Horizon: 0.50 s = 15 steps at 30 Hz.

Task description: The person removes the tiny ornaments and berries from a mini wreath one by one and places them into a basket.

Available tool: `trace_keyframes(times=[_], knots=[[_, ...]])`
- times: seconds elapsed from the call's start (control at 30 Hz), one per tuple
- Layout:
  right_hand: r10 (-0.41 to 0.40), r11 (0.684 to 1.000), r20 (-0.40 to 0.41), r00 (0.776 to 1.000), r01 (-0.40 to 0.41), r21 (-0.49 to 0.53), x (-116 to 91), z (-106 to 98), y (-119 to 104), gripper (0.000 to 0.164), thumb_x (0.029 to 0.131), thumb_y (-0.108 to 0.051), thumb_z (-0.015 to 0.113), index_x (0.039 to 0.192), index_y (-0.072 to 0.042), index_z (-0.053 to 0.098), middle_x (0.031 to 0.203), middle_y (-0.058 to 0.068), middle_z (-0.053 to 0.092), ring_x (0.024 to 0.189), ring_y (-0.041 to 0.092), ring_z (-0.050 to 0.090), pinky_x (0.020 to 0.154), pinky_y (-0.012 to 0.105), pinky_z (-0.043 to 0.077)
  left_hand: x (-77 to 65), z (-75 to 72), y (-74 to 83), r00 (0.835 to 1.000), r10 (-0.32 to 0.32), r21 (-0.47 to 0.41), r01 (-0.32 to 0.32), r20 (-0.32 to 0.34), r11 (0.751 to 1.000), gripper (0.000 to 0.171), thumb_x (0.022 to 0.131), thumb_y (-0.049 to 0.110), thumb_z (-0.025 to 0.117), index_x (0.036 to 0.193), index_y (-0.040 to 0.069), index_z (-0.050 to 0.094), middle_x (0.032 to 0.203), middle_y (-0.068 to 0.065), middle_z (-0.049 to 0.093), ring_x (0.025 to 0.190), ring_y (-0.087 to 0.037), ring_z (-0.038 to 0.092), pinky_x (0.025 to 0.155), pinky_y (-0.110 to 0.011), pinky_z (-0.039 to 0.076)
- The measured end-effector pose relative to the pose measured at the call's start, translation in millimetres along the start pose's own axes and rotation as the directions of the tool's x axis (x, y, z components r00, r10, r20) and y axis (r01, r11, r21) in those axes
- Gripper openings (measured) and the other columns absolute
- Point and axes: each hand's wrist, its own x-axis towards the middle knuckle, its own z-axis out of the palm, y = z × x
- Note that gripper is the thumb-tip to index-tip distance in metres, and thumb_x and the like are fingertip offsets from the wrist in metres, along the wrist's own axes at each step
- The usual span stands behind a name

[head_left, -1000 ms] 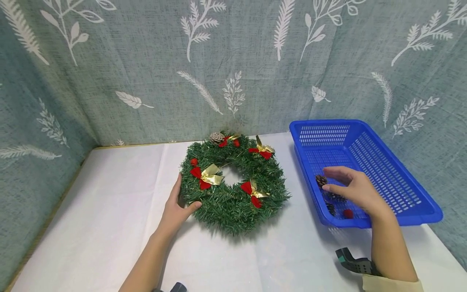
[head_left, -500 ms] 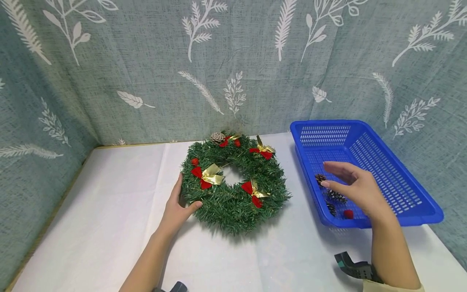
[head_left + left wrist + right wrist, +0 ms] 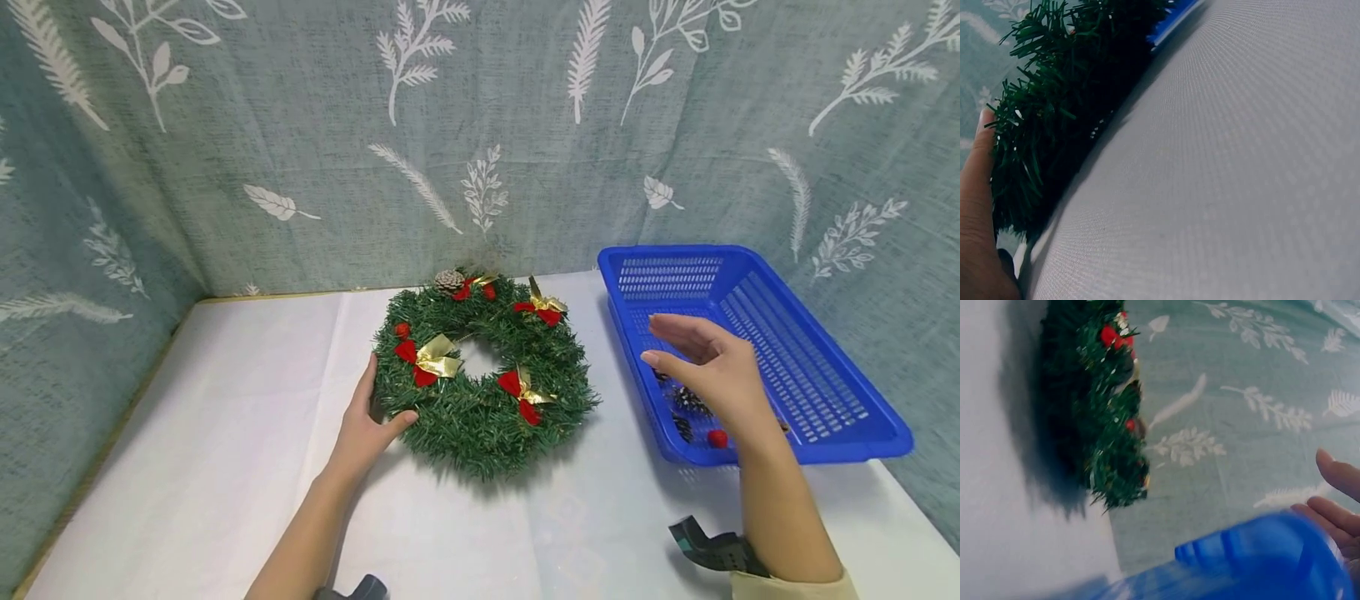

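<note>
A green artificial Christmas wreath (image 3: 480, 437) lies on the white table. Red-and-gold bows (image 3: 438, 358), red balls (image 3: 402, 331) and one pale pine cone (image 3: 449, 280) decorate it. My left hand (image 3: 362, 433) rests against its left edge, straight fingers along the side and thumb over the near part. Above the blue basket (image 3: 847, 453) hovers my right hand (image 3: 712, 367), thumb and fingers spread apart with nothing between them. Dark pine cones (image 3: 690, 402) and a red ball (image 3: 717, 438) lie inside the basket, partly hidden by that hand and forearm.
The basket stands at the right of the white-covered table (image 3: 225, 433), a short gap from the wreath. A grey-green curtain (image 3: 300, 150) with white leaf prints rises behind the table and along both sides.
My right hand has risen and shifted left over the basket, uncovering more of its near end. The left hand and the wreath stay in place.
</note>
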Motion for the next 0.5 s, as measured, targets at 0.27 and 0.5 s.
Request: trace_keyframes(times=[0.27,0.5], knots=[[-0.033,0.995,-0.036,0.999,0.037,0.094,12.0,15.5,-17.9,0.044,0.083,-0.015,0.074,0.123,-0.005,0.062,0.114,-0.007,0.067,0.107,0.006,0.062,0.085,0.013,0.049,2.8,-0.8,-5.7,1.0,0.005,0.023,-0.005,-0.006,1.0,0.102,0.081,0.035,0.075,0.152,0.032,0.001,0.16,-0.003,0.002,0.146,-0.031,0.003,0.114,-0.054,0.018],[-0.063,0.987,-0.025,0.998,0.066,0.15,22.6,31.7,-31.3,0.044,0.08,-0.016,0.077,0.121,-0.006,0.063,0.117,0.005,0.067,0.107,0.008,0.063,0.089,0.016,0.049,1.3,0.0,-5.6,1.0,0.018,0.017,-0.018,-0.005,1.0,0.103,0.081,0.034,0.075,0.152,0.033,0.001,0.16,-0.002,0.002,0.146,-0.03,0.003,0.115,-0.053,0.017]])
